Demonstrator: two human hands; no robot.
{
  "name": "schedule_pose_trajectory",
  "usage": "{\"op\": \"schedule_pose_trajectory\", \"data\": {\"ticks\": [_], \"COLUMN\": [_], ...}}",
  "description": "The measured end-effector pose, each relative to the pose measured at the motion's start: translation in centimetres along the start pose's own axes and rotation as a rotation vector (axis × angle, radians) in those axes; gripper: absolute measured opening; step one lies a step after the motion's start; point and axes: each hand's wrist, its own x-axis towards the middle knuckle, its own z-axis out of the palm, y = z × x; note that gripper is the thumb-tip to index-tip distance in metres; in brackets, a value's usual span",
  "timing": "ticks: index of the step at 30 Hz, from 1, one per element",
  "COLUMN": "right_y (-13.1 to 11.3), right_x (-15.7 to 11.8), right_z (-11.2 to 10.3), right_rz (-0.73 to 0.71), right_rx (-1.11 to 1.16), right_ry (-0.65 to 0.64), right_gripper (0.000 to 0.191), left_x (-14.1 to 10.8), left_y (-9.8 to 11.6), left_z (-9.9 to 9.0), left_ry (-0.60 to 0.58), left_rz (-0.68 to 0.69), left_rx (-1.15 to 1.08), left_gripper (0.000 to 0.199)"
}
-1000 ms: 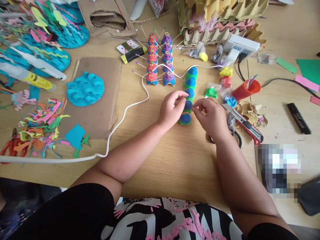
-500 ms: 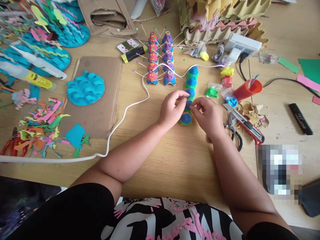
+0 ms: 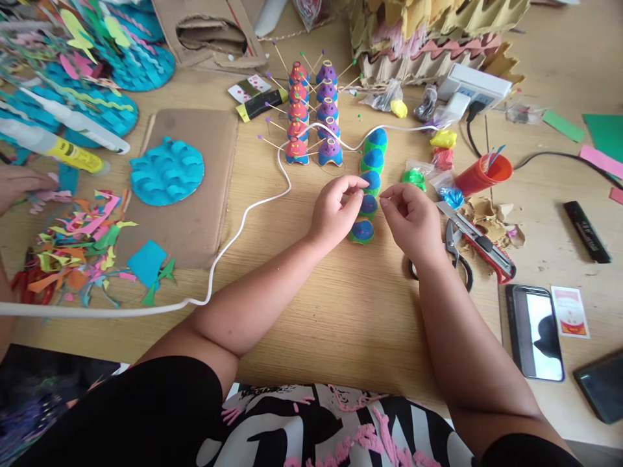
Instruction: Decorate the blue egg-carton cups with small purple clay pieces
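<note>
Row of five domed cups, blue on top with green bases (image 3: pixel 372 179), ran front to back on the wood-grain table (image 3: pixel 302 285), between both hands. Left hand (image 3: pixel 335 211) was on its left side, fingertips over the third and fourth cups, hiding part of each. Thumb and fingers curled toward each other; couldn't tell whether they pinched anything or actually touched the cups. Right hand (image 3: pixel 411 217) sat just off the right side, thumb and index tips close together; anything between them was too small to make out. Nearest cup showed small pink dots; marks on the fourth were too faint to read.

Right hand and wrist blocked the middle of the black-handled metal scissors (image 3: pixel 452 240); both loops poked out. Red-and-silver snap-blade knife (image 3: pixel 481 243) lay beside them. Far left, a co-worker's hand (image 3: pixel 22 185) was cut by the frame edge, at a pale pink curled piece (image 3: pixel 43 202); grip unclear. Red-handled tool (image 3: pixel 46 288) was half buried under multicoloured paper strips (image 3: pixel 82 250). Stacked tan egg-carton trays (image 3: pixel 438 39) were cropped at the top.
</note>
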Motion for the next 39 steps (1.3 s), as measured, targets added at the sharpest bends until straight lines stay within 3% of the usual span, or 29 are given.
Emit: {"op": "schedule_pose_trajectory", "data": {"ticks": [10, 21, 26, 31, 34, 39], "right_y": [0.9, 1.2, 1.0, 2.0, 2.9, 3.3], "right_x": [0.0, 0.2, 0.6, 1.3, 1.5, 0.9], "right_z": [1.1, 1.7, 1.4, 1.2, 1.4, 2.4], "right_rz": [-0.016, 0.089, 0.219, 0.367, 0.364, 0.251], "right_rx": [0.023, 0.215, 0.652, 1.14, 1.23, 1.168], "right_ry": [-0.109, -0.144, 0.01, 0.041, 0.081, 0.135], "right_gripper": [0.026, 0.022, 0.011, 0.03, 0.043, 0.03], "left_x": [0.0, 0.0, 0.0, 0.0, 0.0, -0.1], "left_y": [-0.1, -0.1, -0.1, -0.2, -0.2, 0.0], "left_z": [0.0, -0.1, 0.0, 0.1, 0.1, 0.1], "left_ry": [0.008, 0.003, 0.013, 0.029, 0.033, 0.053], "left_rz": [0.012, 0.028, 0.009, 0.02, 0.026, 0.027], "left_rx": [-0.013, -0.015, -0.013, -0.04, -0.055, -0.051], "left_gripper": [0.015, 0.013, 0.015, 0.014, 0.014, 0.015]}}
